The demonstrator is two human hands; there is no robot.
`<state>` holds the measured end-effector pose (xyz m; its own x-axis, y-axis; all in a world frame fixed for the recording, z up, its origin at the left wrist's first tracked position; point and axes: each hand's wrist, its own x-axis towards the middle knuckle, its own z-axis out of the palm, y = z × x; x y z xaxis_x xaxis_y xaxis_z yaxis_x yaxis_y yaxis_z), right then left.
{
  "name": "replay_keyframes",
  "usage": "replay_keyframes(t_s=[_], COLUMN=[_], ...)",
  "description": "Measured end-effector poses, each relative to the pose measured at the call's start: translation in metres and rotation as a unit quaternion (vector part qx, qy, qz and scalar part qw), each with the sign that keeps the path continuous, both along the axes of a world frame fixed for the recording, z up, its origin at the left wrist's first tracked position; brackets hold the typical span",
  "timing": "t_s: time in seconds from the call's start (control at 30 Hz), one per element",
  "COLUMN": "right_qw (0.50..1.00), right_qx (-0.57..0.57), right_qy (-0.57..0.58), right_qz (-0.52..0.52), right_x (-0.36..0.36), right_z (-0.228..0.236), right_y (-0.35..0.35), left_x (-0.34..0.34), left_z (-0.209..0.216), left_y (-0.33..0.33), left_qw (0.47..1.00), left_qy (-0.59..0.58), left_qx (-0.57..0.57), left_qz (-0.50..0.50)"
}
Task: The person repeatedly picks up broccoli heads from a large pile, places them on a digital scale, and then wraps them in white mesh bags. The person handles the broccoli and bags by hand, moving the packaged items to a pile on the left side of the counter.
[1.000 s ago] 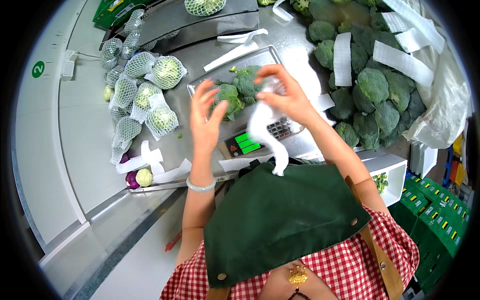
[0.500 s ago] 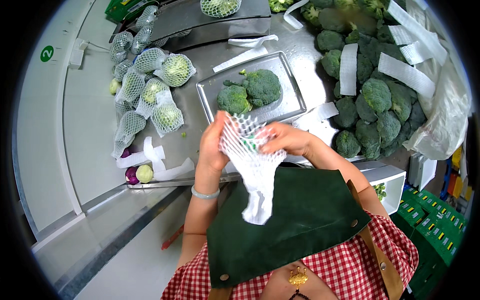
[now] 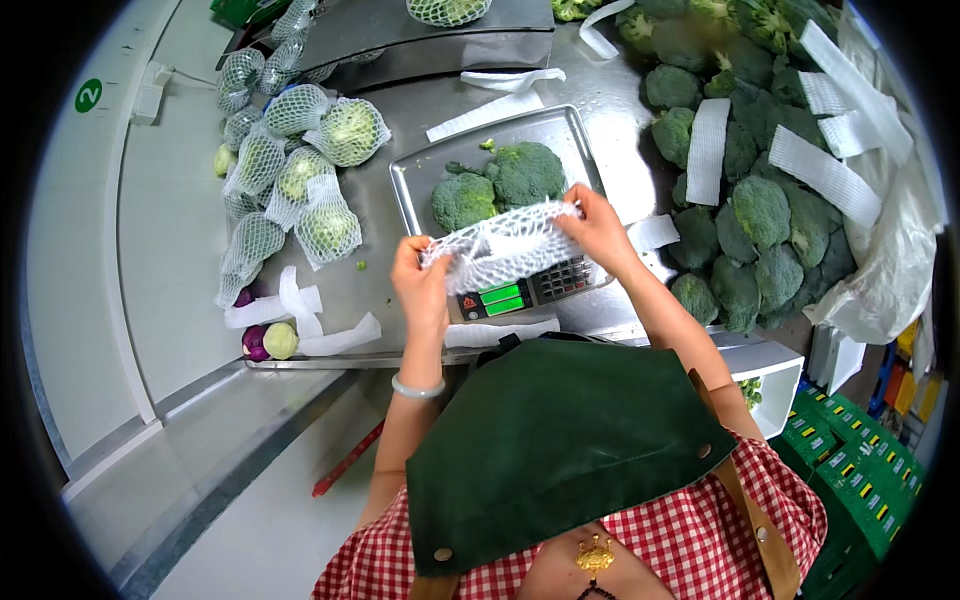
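Observation:
A white foam mesh sleeve (image 3: 510,245) is stretched sideways between my two hands, its mouth pulled wide. My left hand (image 3: 420,280) pinches one end of it, and my right hand (image 3: 595,230) grips the other end. Just beyond the sleeve, two broccoli heads, one on the left (image 3: 463,202) and one on the right (image 3: 527,174), rest on the metal tray (image 3: 405,190) of a weighing scale. The scale's keypad and lit green display (image 3: 503,298) show below the sleeve, which covers the tray's near edge.
Net-wrapped cabbages (image 3: 328,225) are heaped at the left. A large broccoli pile (image 3: 760,215) with loose foam sleeves (image 3: 708,150) fills the right, beside a clear plastic bag (image 3: 885,260). More flat sleeves (image 3: 340,337) lie near the front edge. Green crates (image 3: 850,470) stand lower right.
The mesh sleeve has gone from hanging bunched over my apron to being spread wide above the scale's near edge. My hands have moved apart, uncovering the display.

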<state>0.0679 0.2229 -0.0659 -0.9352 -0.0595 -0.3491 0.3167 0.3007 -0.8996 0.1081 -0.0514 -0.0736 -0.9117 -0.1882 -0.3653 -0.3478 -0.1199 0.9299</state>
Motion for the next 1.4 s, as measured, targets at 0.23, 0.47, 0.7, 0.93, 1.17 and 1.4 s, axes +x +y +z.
replay_keyframes(t_s=[0.23,0.47,0.7,0.93,1.17,1.4], right_qw=[0.945,0.987,0.979,0.800,0.856,0.876], right_qx=[0.315,0.159,-0.196,-0.535,-0.450,-0.381], right_qy=[0.091,0.005,-0.050,-0.250,-0.226,-0.280], right_qz=[-0.008,0.011,-0.002,-0.102,0.117,0.097], right_x=[-0.077,-0.101,-0.032,-0.010,0.026,0.016], right_z=[0.011,-0.012,0.046,0.029,0.063,0.060], right_y=[-0.019,-0.003,-0.010,-0.002,-0.056,-0.129], left_x=[-0.068,-0.091,-0.042,0.023,0.017,0.036], left_z=[-0.061,-0.063,0.030,0.031,0.003,0.012], left_y=[0.002,-0.006,0.008,0.007,-0.016,-0.053], left_qw=[0.966,0.982,0.822,0.861,0.980,0.920], left_qy=[0.021,-0.139,-0.180,-0.219,0.082,0.104], left_qx=[-0.253,0.125,0.539,0.447,0.182,0.371], left_qz=[0.057,0.031,-0.020,-0.100,-0.003,0.076])
